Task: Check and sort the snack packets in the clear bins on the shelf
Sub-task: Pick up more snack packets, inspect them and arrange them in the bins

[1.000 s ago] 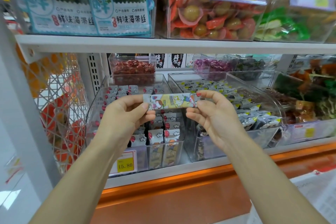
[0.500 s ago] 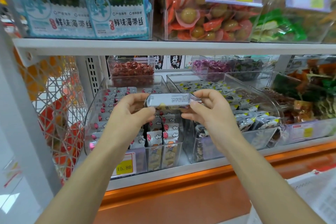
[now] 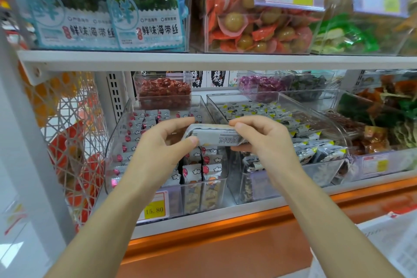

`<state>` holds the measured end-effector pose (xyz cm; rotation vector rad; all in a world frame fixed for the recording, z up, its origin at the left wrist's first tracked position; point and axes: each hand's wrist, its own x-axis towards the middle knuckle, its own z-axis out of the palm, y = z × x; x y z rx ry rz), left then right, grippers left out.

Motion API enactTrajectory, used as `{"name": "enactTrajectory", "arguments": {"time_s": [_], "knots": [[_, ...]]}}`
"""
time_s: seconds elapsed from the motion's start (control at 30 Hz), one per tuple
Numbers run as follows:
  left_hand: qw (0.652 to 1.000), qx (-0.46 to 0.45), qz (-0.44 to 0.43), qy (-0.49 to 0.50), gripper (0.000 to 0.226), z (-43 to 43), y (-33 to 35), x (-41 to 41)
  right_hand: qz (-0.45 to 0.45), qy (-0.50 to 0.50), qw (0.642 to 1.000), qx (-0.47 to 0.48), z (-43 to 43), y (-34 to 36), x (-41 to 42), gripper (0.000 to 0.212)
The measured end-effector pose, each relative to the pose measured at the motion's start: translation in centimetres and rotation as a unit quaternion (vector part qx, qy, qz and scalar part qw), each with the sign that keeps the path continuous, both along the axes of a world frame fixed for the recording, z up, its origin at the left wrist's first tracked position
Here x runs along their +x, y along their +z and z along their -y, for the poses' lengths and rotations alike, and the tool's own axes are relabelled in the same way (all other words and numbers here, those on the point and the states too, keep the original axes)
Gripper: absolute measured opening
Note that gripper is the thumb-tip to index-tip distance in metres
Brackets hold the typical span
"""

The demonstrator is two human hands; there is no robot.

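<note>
A long snack packet (image 3: pixel 215 136) is held level between both hands, its silver printed back facing me. My left hand (image 3: pixel 161 146) pinches its left end between thumb and fingers. My right hand (image 3: pixel 262 139) pinches its right end the same way. They hover over a clear bin (image 3: pixel 117 142) holding several white packets with red balloon prints, stood in rows. To its right a second clear bin (image 3: pixel 338 133) holds several grey and yellow packets.
A yellow price tag (image 3: pixel 154 210) reading 15.80 sticks on the left bin's front. Behind stands a box of red sweets (image 3: pixel 163 91). The white upper shelf (image 3: pixel 203 61) carries seaweed packs and an egg snack bin. A white lattice side panel (image 3: pixel 67 131) closes the left.
The packet has been turned over: a second ago its colourful cartoon front faced me, now the silver back does. Both hands stay on its ends and have shifted slightly lower.
</note>
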<state>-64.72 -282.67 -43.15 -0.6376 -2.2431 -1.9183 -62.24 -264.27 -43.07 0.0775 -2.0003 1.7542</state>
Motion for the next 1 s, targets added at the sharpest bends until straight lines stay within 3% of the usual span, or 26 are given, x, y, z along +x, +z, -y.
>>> {"name": "enactTrajectory", "arguments": {"time_s": [0.27,0.47,0.77,0.87,1.0], "knots": [[0.998,0.044,0.035,-0.011,0.030,-0.04,0.03,-0.18,0.016,0.039,0.999,-0.018,-0.41,0.39,0.30,0.013],[0.999,0.019,0.025,-0.013,0.028,-0.04,0.01,-0.15,0.010,0.026,0.999,-0.039,-0.30,0.29,0.15,0.017],[0.999,-0.032,0.033,-0.013,0.017,-0.29,0.03,0.21,-0.018,-0.064,0.995,0.077,-0.21,-0.34,-0.09,0.015],[0.999,-0.042,0.022,0.021,0.009,-0.46,-0.11,0.06,-0.035,-0.058,0.991,0.115,0.04,-0.39,0.05,0.015],[0.997,-0.061,0.020,0.032,0.019,-0.09,0.18,-0.16,-0.035,-0.028,0.991,0.126,0.12,-0.30,0.06,0.015]]}}
